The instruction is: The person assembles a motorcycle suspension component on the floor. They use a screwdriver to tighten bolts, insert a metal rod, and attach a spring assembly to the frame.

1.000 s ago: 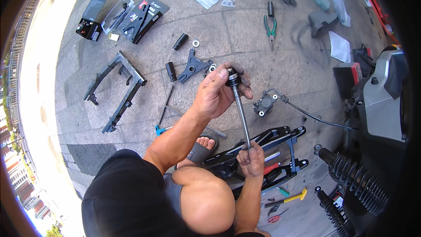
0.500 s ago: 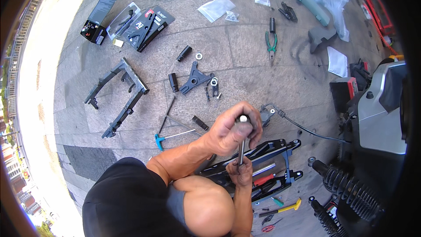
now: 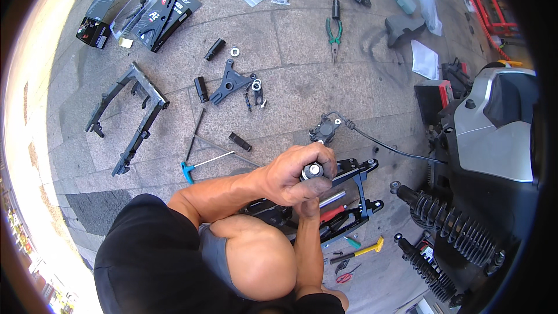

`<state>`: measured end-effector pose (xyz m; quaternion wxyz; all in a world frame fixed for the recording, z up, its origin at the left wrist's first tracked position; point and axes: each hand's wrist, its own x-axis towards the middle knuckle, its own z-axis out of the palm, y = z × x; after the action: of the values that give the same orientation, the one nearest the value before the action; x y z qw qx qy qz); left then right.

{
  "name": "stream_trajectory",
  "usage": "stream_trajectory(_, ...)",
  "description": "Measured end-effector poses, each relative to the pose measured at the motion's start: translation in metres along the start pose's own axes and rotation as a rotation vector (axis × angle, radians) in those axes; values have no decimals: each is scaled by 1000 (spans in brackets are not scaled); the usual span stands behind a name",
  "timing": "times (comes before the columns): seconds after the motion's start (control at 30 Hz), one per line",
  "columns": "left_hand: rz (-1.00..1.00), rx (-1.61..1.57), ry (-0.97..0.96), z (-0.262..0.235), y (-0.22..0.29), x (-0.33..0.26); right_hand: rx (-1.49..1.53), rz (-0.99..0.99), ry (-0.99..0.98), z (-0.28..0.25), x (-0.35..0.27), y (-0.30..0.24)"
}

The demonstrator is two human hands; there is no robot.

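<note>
As the metal shaft (image 3: 314, 170) pointed end-on to view, the left hand (image 3: 293, 175) gripped it, apparently for steadiness, while the right hand (image 3: 310, 209) sat partly behind, its grip hidden.

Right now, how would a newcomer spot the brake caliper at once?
Find the silver vehicle body at right. Follow the black hose leftward to just above the left hand in view. The brake caliper is the chunky dark piece there; unlike the open black frame nearby, it has the hose attached.

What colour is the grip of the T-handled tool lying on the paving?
Blue; the grip shows best in the head view.
</note>
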<state>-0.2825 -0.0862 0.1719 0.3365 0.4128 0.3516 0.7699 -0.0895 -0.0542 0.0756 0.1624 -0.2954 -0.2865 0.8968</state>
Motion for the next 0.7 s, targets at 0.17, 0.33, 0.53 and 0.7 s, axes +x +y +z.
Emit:
stream_trajectory(0.17,-79,-428,177,-3,1,3,183,117,-159,-13,-13,4)
stream_trajectory(0.33,-90,-427,498,-26,-23,14,-689,-404,218,7,-20,-10)
stream_trajectory(0.53,-266,-532,712,-51,-51,8,-984,-311,307,42,-17,-42)
stream_trajectory(0.7,-674,-475,425,4,-61,-17,-55,147,223,70,-7,-31)
